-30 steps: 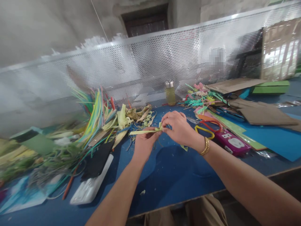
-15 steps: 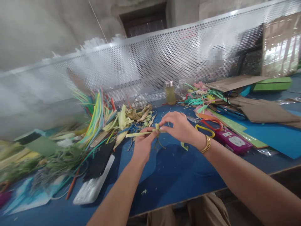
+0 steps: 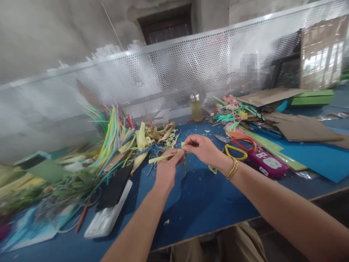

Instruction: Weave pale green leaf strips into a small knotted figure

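My left hand [image 3: 167,168] pinches a pale yellow-green leaf strip [image 3: 161,158] that sticks out to the left, just above the blue table [image 3: 207,200]. My right hand [image 3: 203,148], with a gold bracelet at the wrist, pinches the same strip at its folded right end, fingertips meeting those of the left. Thin dark threads hang below the pinch. A small green scrap [image 3: 212,169] lies under my right wrist.
A heap of coloured strips and dried leaves [image 3: 117,142] lies to the left, with a black and white case [image 3: 109,207] in front. Scissors with yellow and red handles [image 3: 236,147], a purple power strip [image 3: 268,163], brown paper [image 3: 300,129] and a small jar [image 3: 195,107] lie right, before a perforated metal screen [image 3: 174,72].
Both hands stay pinched on the strip; my right hand has shifted slightly left and its fingers have closed in tighter at the fold. The strip tilts a little more.
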{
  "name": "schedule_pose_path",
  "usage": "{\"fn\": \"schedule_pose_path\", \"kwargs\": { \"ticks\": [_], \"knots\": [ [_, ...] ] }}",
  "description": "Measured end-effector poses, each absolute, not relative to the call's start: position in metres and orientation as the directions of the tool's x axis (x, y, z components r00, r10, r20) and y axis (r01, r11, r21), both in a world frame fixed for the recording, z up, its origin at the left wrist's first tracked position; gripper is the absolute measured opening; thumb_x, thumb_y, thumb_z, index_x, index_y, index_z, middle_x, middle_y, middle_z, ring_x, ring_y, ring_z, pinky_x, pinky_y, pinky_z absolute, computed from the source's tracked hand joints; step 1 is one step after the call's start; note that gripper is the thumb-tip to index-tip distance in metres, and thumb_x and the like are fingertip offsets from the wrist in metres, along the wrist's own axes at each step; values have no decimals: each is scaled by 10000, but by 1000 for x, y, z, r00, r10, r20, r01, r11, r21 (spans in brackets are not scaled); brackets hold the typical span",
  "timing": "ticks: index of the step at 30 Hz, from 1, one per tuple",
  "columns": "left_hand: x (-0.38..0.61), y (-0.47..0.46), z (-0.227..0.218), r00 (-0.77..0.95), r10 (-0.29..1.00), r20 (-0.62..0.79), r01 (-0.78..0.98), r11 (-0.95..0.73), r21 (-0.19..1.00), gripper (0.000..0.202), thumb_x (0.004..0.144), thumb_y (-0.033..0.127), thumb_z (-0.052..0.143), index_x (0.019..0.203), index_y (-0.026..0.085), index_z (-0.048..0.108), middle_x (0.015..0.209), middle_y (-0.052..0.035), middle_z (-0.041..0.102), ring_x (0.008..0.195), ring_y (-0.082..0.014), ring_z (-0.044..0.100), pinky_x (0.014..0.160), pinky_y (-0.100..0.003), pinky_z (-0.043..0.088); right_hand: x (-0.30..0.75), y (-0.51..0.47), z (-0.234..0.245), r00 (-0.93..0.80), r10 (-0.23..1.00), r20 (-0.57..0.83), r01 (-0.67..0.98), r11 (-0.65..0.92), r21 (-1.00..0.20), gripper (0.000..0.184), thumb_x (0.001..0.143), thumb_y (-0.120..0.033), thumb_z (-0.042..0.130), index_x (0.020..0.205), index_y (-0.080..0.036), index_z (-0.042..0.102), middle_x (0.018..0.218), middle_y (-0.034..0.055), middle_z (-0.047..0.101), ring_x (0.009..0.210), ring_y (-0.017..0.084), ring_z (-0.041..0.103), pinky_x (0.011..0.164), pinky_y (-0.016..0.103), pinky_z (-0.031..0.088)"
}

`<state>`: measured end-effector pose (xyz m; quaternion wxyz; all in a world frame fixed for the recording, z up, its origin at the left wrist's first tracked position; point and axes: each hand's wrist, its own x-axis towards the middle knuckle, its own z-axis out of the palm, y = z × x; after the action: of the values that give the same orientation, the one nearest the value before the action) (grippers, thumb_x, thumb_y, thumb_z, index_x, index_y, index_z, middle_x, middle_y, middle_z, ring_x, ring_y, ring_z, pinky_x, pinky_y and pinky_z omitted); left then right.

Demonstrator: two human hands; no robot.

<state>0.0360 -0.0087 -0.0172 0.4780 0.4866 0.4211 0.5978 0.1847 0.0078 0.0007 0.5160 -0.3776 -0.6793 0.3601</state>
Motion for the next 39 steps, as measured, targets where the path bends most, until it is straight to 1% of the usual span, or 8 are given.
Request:
{"fn": "schedule_pose_path", "kwargs": {
  "ticks": [4, 9, 13, 18, 23, 31, 36, 39],
  "knots": [
    [38, -10, -17, -88, 988, 129, -228, -146, 963, 261, 598, 349, 852, 710, 164, 706, 698, 3, 629, 654, -109, 540, 639, -245, 436, 182, 7, -1, -143, 871, 470, 165, 489, -856, 92, 806, -233, 609, 740, -187, 565, 686, -33, 576, 636, 102, 494, 621, 242, 393],
    [40, -11, -18, -64, 997, 41, -318, -59, 946, 297, 561, 321, 874, 739, 160, 699, 697, 15, 624, 643, -98, 540, 637, -238, 443, 185, 7, 1, -158, 834, 528, 335, 548, -766, 109, 823, -189, 581, 721, -177, 545, 698, -23, 570, 649, 103, 474, 625, 237, 368],
    [40, -12, -18, -10, 999, 53, -307, -54, 950, 304, 613, 367, 845, 804, 173, 709, 714, 7, 637, 680, -114, 576, 662, -246, 457, 188, 7, 4, -204, 828, 522, 385, 558, -735, 90, 827, -175, 575, 738, -174, 564, 692, -17, 577, 640, 105, 469, 613, 233, 360],
    [37, -10, -19, -45, 994, 96, -283, -105, 953, 282, 624, 382, 835, 768, 178, 704, 710, 8, 636, 676, -111, 573, 680, -251, 459, 187, 6, 3, -226, 812, 537, 380, 582, -719, 95, 833, -178, 566, 739, -176, 569, 704, -13, 592, 658, 109, 485, 618, 233, 362],
    [39, -11, -17, -69, 996, 50, -332, -70, 941, 276, 592, 345, 844, 718, 162, 679, 668, 11, 619, 656, -111, 564, 659, -250, 452, 185, 6, 1, -202, 800, 564, 400, 593, -698, 109, 838, -194, 570, 731, -182, 553, 715, -13, 591, 669, 112, 487, 626, 238, 364],
    [39, -13, -14, -6, 998, 56, -326, -55, 944, 258, 605, 333, 850, 714, 162, 691, 676, 21, 613, 645, -90, 547, 650, -230, 439, 186, 7, 1, -196, 796, 573, 389, 599, -700, 98, 823, -178, 572, 726, -183, 560, 710, -10, 601, 671, 115, 502, 642, 246, 388],
    [37, -11, -11, -17, 1000, 26, -342, -31, 939, 264, 549, 286, 870, 697, 154, 696, 655, 21, 612, 609, -82, 535, 613, -221, 426, 189, 8, 3, -199, 829, 523, 334, 559, -759, 94, 832, -236, 596, 760, -182, 621, 744, 0, 649, 690, 119, 548, 663, 251, 424],
    [36, -9, -9, -53, 998, -25, -389, 2, 921, 279, 519, 269, 871, 691, 157, 683, 641, 28, 602, 590, -80, 533, 578, -213, 415, 194, 9, 7, -205, 854, 478, 291, 520, -804, 185, 890, -301, 540, 820, -185, 666, 815, 24, 688, 753, 133, 598, 700, 261, 450]
  ]
}}
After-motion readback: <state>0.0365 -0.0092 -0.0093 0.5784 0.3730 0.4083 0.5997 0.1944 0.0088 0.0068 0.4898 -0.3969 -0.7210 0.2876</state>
